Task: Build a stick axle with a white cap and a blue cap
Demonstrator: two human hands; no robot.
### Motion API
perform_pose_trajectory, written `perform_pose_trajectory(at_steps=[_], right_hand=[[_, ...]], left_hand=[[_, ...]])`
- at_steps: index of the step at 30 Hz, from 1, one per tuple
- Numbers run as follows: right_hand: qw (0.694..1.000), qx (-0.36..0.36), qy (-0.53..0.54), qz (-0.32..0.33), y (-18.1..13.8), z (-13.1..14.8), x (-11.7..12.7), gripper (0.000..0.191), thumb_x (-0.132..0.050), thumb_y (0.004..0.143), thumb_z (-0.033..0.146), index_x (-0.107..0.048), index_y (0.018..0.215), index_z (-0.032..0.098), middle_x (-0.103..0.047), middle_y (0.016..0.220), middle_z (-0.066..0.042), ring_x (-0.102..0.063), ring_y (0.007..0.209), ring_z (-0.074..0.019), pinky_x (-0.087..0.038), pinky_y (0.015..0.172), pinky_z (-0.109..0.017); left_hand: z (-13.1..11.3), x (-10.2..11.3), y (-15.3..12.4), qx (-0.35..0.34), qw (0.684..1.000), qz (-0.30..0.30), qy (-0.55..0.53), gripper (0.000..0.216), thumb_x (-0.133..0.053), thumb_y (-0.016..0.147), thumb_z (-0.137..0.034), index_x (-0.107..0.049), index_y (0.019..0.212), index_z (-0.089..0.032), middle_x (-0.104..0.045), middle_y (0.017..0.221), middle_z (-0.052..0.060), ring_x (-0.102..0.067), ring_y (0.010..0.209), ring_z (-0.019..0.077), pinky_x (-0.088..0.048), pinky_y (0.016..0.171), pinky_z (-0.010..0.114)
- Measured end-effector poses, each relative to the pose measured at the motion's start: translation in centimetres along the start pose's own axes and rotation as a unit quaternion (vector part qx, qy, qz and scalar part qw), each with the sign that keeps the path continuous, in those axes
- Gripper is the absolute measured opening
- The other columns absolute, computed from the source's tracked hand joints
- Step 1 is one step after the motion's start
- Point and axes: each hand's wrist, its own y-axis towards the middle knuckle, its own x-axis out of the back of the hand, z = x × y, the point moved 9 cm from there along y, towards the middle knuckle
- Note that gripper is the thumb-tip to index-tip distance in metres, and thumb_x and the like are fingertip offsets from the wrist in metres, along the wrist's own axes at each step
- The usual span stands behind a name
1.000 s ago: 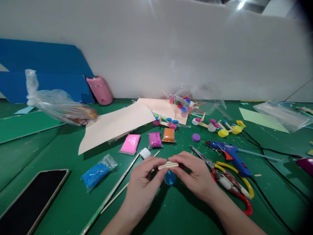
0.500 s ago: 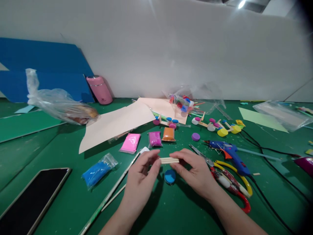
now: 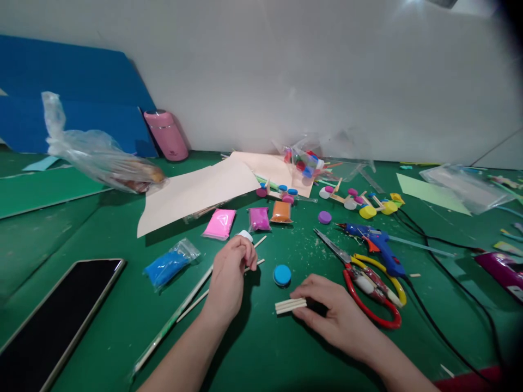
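My right hand [image 3: 333,310], low over the green table, pinches a small bundle of short wooden sticks [image 3: 291,306] between thumb and fingers. Just beyond the bundle lies a blue bottle cap [image 3: 281,275]. My left hand [image 3: 231,272] is above two long thin wooden sticks [image 3: 255,265], its fingers curled together. The hand covers the sticks' middle parts, so whether it grips one is hidden. A long clear sleeve with green print [image 3: 171,322] slants down to the left from under that hand. A white cap [image 3: 245,235] shows behind its knuckles.
Scissors [image 3: 333,247], red-handled pliers [image 3: 373,310] and a blue glue gun [image 3: 379,242] with a black cord lie to the right. A phone [image 3: 61,321] is at left. Clay packets [image 3: 218,224], a pink bottle [image 3: 166,136] and small wheeled models [image 3: 343,198] stand further back.
My hands have parted. The right took the short sticks down and nearer to me; the left let go of them and moved left to the long sticks. The view has tilted down slightly.
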Motion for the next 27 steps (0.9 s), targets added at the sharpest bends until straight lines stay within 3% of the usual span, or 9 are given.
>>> perform_pose_trajectory(at_steps=[5,9,13,18,23,27], right_hand=[[0.997,0.016,-0.05,-0.056,-0.4,-1.1,-0.3,0.017,-0.052,0.082,0.023,-0.061,0.096,0.021,-0.056,0.085,-0.005,-0.052,0.079,-0.017,-0.041,0.067,-0.028],[0.992,0.016,-0.103,-0.066,-0.3,-1.1,-0.1,0.017,-0.052,0.081,0.022,-0.062,0.095,0.023,-0.055,0.084,-0.004,-0.051,0.079,-0.0175,-0.041,0.066,-0.029],[0.99,0.013,-0.127,-0.062,-0.3,-1.0,-0.2,0.018,-0.052,0.08,0.021,-0.062,0.096,0.023,-0.055,0.084,-0.004,-0.051,0.078,-0.018,-0.042,0.066,-0.029],[0.99,0.02,-0.118,-0.072,-0.4,-1.1,-0.2,0.023,-0.053,0.08,0.021,-0.06,0.101,0.023,-0.056,0.087,-0.005,-0.052,0.081,-0.019,-0.044,0.069,-0.031],[0.992,0.021,-0.083,-0.091,-0.7,-1.2,0.2,0.026,-0.057,0.076,0.02,-0.058,0.102,0.021,-0.055,0.091,-0.006,-0.051,0.086,-0.0201,-0.045,0.074,-0.033],[0.99,0.001,-0.01,-0.143,-1.0,-2.0,1.1,0.025,-0.054,0.079,0.019,-0.056,0.103,0.021,-0.054,0.089,-0.005,-0.054,0.082,-0.0173,-0.047,0.072,-0.029]], left_hand=[[-0.2,-0.4,-0.1,-0.001,0.999,0.007,0.041,0.024,-0.04,0.082,-0.019,-0.046,0.058,-0.018,-0.041,0.053,-0.005,-0.039,0.051,0.009,-0.031,0.051,0.021],[-0.8,-0.1,-0.3,-0.024,0.989,-0.007,0.148,0.017,-0.05,0.079,-0.024,-0.061,0.068,-0.017,-0.048,0.053,-0.004,-0.043,0.052,0.0097,-0.034,0.052,0.021],[-1.2,0.0,-0.4,-0.037,0.976,-0.018,0.216,0.014,-0.056,0.074,-0.026,-0.063,0.067,-0.016,-0.052,0.055,-0.003,-0.044,0.052,0.0104,-0.035,0.049,0.021],[-1.0,0.5,-0.4,-0.032,0.976,-0.044,0.21,0.015,-0.059,0.072,-0.029,-0.066,0.067,-0.016,-0.054,0.055,-0.002,-0.045,0.051,0.0108,-0.037,0.049,0.021],[-0.8,1.5,-0.4,-0.023,0.981,-0.096,0.167,0.022,-0.056,0.074,-0.028,-0.067,0.088,-0.016,-0.054,0.058,-0.002,-0.047,0.052,0.0104,-0.038,0.049,0.021],[-2.3,2.3,-0.5,-0.047,0.975,-0.126,0.178,0.024,-0.052,0.077,-0.027,-0.065,0.094,-0.017,-0.056,0.066,-0.002,-0.05,0.058,0.011,-0.041,0.054,0.021]])
